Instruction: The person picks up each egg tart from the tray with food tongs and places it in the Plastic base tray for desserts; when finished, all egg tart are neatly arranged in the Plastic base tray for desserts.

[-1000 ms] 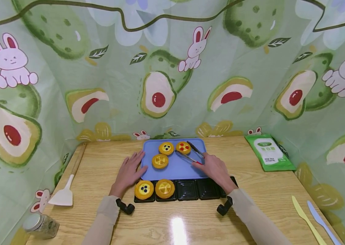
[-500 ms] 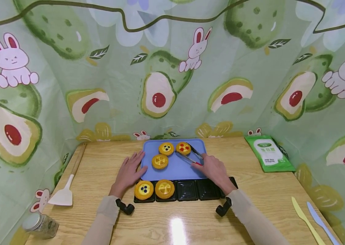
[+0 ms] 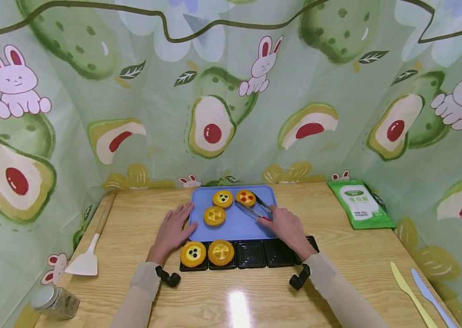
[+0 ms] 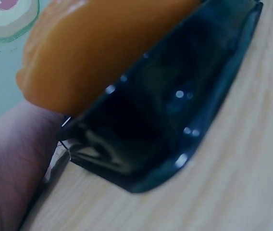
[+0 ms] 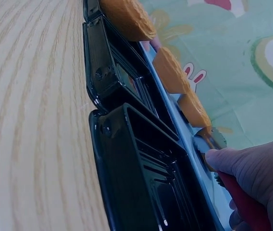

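Note:
My right hand (image 3: 287, 226) grips red-handled tongs (image 3: 252, 210), whose two arms lie on either side of an egg tart with red toppings (image 3: 245, 197). That tart sits on a blue tray (image 3: 241, 230). In the right wrist view, the thumb presses along the tongs' red handle (image 5: 244, 202). My left hand (image 3: 173, 230) rests at the tray's left edge with fingers extended. Also on the tray are a blueberry-topped tart (image 3: 222, 199) and a tart with yellow wedges (image 3: 214, 216). The left wrist view shows a tart (image 4: 93, 53) over a black compartment (image 4: 151, 115).
A row of black compartments (image 3: 251, 254) runs along the tray's front, with a blueberry tart (image 3: 193, 254) and a yellow-wedge tart (image 3: 220, 253) in the left ones. Around them lie a spatula (image 3: 87, 257), spice jar (image 3: 55, 301), green packet (image 3: 361, 204), yellow knife (image 3: 411, 291) and blue knife (image 3: 431, 296).
The tongs' arms have drawn slightly closer together around the red-topped tart. My left hand and the other tarts have stayed in place.

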The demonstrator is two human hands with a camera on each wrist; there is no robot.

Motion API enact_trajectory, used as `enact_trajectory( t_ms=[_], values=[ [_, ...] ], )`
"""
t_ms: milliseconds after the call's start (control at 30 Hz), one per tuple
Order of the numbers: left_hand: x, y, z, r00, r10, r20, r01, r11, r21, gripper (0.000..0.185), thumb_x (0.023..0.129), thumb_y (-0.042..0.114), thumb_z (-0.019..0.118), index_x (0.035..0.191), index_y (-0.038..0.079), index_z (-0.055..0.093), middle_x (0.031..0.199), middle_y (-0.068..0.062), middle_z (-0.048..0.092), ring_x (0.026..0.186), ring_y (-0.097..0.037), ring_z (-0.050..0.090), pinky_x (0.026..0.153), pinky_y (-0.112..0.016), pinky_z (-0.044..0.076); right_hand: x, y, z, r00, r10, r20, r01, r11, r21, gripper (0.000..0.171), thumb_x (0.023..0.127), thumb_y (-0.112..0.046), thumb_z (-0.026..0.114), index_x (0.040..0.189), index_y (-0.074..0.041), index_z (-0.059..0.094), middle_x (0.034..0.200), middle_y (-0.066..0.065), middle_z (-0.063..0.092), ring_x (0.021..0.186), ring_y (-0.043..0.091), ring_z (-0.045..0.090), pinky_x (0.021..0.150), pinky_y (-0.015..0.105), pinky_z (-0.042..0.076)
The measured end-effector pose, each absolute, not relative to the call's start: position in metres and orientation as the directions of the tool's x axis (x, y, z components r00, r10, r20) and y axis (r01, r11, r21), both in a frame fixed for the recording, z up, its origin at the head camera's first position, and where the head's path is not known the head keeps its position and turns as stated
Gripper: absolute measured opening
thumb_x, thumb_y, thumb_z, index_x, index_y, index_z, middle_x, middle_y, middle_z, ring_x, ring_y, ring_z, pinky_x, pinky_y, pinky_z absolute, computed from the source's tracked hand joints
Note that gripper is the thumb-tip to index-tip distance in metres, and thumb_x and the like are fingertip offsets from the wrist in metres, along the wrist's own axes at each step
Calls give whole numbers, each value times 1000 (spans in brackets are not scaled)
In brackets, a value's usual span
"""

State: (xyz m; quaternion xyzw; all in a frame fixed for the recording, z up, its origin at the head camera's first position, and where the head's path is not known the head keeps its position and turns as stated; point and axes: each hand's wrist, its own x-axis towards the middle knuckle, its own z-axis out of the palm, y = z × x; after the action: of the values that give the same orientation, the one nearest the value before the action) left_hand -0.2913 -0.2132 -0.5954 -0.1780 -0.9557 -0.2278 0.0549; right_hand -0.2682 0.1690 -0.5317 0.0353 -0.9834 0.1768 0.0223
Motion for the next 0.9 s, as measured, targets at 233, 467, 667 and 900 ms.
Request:
enact_trajectory(
  t_ms=[233, 467, 667, 900],
  values=[
    [-290, -213, -594, -931, 314, 188, 365, 830, 421, 73, 106, 56, 48, 167, 21, 30, 171, 1, 28, 159, -30, 22, 126, -59, 14, -268, 169, -531, -996, -68, 58, -83, 934, -347, 61, 91, -60, 73, 117, -5, 68, 64, 0, 39, 52, 19, 48, 45, 30, 29],
    [-290, -212, -594, -931, 316, 185, 366, 829, 423, 73, 106, 57, 47, 167, 21, 31, 172, 2, 27, 159, -30, 22, 126, -59, 13, -265, 170, -530, -993, -89, 71, -108, 937, -331, 62, 91, -61, 73, 121, -6, 68, 64, 0, 39, 52, 19, 47, 45, 30, 27],
    [-290, -211, -592, -926, 319, 201, 376, 823, 425, 73, 105, 56, 49, 166, 18, 32, 171, 0, 29, 159, -33, 23, 126, -61, 14, -261, 172, -523, -993, -90, 74, -110, 936, -334, 61, 92, -60, 72, 120, -7, 68, 64, 0, 41, 51, 18, 47, 44, 30, 29],
    [-289, -212, -592, -926, 316, 204, 375, 821, 430, 73, 106, 54, 49, 166, 19, 31, 171, 0, 29, 159, -33, 23, 126, -60, 14, -253, 174, -516, -994, -90, 67, -107, 937, -333, 54, 92, -60, 73, 112, -10, 66, 64, 1, 45, 51, 19, 47, 44, 31, 29]
  ],
)
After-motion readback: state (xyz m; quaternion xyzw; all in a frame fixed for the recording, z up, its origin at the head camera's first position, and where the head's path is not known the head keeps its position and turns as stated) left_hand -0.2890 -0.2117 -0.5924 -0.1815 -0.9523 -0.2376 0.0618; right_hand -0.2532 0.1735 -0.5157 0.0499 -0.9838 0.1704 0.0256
